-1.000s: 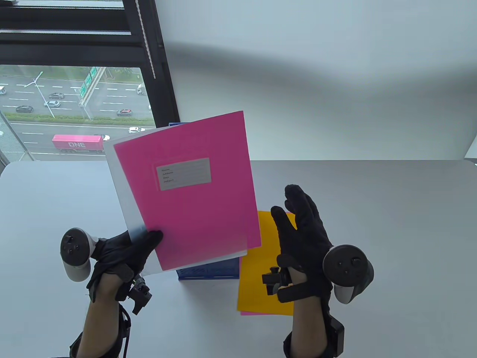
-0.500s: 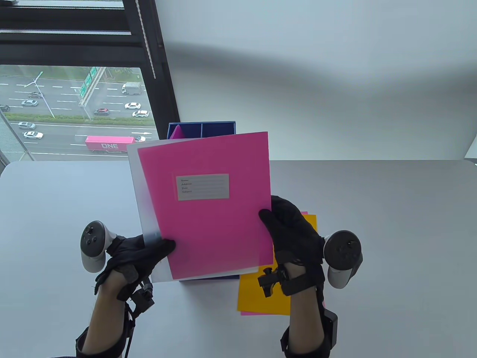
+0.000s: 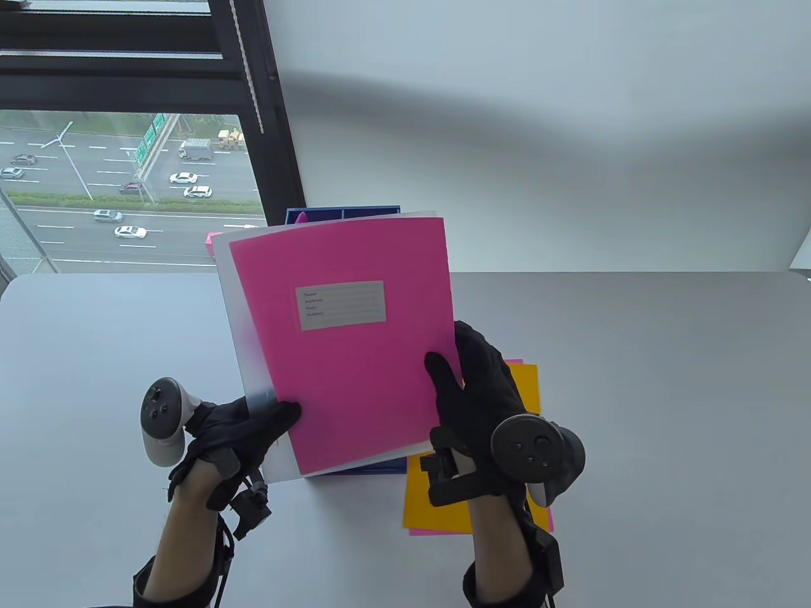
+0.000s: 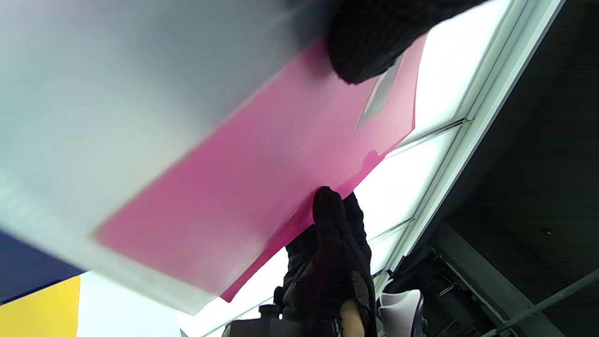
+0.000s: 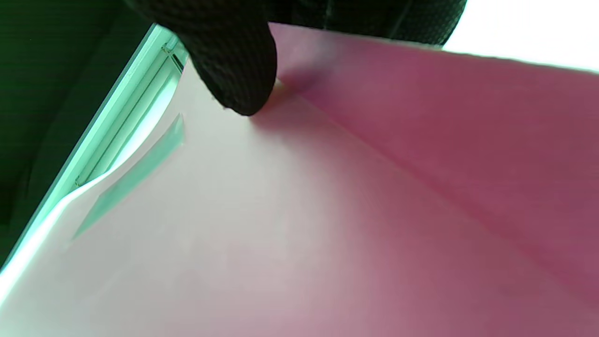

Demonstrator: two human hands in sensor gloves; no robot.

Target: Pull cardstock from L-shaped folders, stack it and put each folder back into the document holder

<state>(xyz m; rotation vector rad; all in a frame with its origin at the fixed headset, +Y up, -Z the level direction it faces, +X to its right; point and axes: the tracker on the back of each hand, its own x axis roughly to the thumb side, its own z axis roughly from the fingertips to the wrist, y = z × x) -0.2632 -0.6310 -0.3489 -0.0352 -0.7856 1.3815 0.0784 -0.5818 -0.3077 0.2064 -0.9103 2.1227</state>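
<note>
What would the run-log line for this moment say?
left hand: holds folder corner | right hand: pinches pink card edge | card: inside folder | stack: on table

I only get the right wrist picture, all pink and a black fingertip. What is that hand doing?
Observer: In the table view the right hand pinches the right edge of a pink cardstock inside a translucent folder.
Operator: Is anyone holding the other side?
Observer: Yes, the left hand grips the folder's lower left corner.
Operator: Anything on the table underneath?
Observer: An orange sheet lies on top of a pink sheet, beside a blue document holder behind the folder.
</note>
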